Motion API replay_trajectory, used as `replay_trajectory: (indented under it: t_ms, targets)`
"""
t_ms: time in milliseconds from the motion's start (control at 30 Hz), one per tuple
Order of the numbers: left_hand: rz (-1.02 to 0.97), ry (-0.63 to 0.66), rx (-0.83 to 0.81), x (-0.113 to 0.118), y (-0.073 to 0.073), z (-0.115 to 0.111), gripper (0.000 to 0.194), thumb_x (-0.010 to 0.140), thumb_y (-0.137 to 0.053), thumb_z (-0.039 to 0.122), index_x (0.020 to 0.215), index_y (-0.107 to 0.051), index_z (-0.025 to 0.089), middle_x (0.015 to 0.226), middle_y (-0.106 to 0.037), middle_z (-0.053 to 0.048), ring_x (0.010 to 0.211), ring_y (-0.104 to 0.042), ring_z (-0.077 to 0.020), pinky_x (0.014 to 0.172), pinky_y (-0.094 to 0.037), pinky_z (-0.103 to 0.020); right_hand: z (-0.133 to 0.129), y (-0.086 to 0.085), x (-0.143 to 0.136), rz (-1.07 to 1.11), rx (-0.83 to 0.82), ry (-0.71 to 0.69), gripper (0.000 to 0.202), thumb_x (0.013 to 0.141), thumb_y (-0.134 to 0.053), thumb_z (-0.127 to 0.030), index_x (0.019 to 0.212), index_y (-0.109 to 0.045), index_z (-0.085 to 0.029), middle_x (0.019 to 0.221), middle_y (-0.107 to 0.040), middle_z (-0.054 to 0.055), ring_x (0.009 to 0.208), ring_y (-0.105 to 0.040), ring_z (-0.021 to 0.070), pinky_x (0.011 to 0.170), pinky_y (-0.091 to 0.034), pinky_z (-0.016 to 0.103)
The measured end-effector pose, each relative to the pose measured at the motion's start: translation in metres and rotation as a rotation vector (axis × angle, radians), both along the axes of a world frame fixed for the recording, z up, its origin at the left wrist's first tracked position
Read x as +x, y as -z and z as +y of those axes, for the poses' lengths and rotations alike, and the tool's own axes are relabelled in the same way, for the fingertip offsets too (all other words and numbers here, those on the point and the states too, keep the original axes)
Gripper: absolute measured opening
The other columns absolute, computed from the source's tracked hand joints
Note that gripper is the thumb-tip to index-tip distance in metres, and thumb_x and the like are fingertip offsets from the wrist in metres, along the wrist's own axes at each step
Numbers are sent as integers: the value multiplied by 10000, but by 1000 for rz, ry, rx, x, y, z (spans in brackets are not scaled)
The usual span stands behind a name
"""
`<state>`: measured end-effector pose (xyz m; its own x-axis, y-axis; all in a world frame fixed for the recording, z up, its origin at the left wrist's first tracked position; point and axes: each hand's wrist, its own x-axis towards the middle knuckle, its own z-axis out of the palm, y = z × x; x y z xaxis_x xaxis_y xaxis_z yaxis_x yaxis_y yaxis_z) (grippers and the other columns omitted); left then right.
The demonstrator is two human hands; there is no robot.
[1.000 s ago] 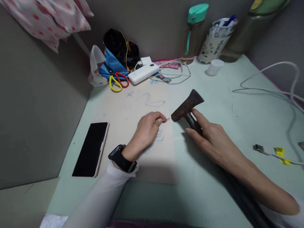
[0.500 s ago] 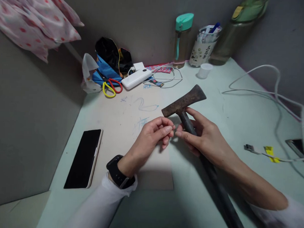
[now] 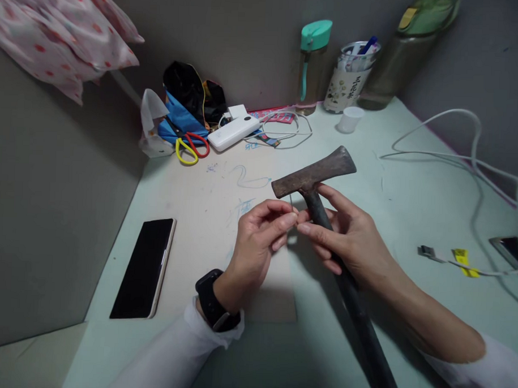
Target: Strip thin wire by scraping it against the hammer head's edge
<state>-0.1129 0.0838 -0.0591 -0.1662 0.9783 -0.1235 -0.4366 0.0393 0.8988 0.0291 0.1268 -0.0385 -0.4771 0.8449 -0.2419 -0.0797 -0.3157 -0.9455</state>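
Observation:
In my right hand [image 3: 351, 234] is an axe [image 3: 313, 172] with a rusty, dark metal head that flares at its right end. My fingers wrap the black handle just below the head, and the handle slants down to the bottom edge. My left hand [image 3: 266, 231], with a black watch on its wrist, is closed in a pinch left of the handle. Its fingertips meet those of the right thumb and finger. A thin dark sliver rises at the pinch, too small to name.
A black-screened phone [image 3: 142, 269] lies at left. Behind are scissors [image 3: 187, 152], a white power bank [image 3: 233, 132], a teal-lidded bottle [image 3: 313, 66], a pen cup [image 3: 345, 86], a small white cup [image 3: 350, 120] and a green bottle [image 3: 384, 68]. A white cable [image 3: 477, 134] curls at right.
My left hand has moved slightly right, its wrist turned more upright, and its fingertips now touch the right ones. The axe handle's lower end has swung left and the head has tilted slightly.

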Motion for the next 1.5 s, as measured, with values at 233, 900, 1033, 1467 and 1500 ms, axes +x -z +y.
replay_trajectory:
  t_ms: [233, 900, 1033, 1467, 1500]
  targets:
    - [-51, 71, -38, -6, -2, 1, 191, 783, -724, 279, 839, -571, 179, 786, -560, 25, 533, -403, -36, 421, -279, -161, 3, 4, 1, 26, -13, -50, 707, 721, -811, -328, 1305, -420, -247, 789, -609, -66, 363, -372, 15, 292, -310, 168]
    - [1125, 149, 227, -46, -3, -5, 103, 893, -611, 165, 816, -679, 175, 794, -654, -14, 732, -569, -134, 695, -418, -261, 8, 17, -1, -132, 50, -136, 601, 825, -702, -276, 1355, -428, -200, 550, -482, -120, 324, -363, 52, 308, -284, 181]
    - [1151, 152, 230, -45, -1, -6, 116, 890, -595, 148, 801, -666, 175, 786, -645, -15, 742, -571, -142, 706, -417, -264, 7, 17, -4, -160, 70, -139, 617, 832, -697, -297, 1373, -420, -192, 528, -470, -123, 325, -358, 58, 313, -290, 186]
    - [1338, 106, -116, -47, 3, 4, 203, 880, -504, 140, 747, -651, 181, 807, -685, -52, 804, -579, -201, 746, -394, -325, 3, 10, 19, -740, 670, -143, 656, 950, -464, -542, 1457, -458, -126, 613, -570, -3, 428, -476, 145, 409, -370, 276]
    - [1333, 108, -132, -47, 3, 6, 200, 873, -507, 138, 739, -650, 182, 797, -683, -50, 790, -575, -200, 732, -387, -323, 1, 10, 19, -769, 738, -155, 648, 959, -441, -532, 1449, -470, -108, 622, -582, 9, 433, -474, 150, 421, -375, 284]
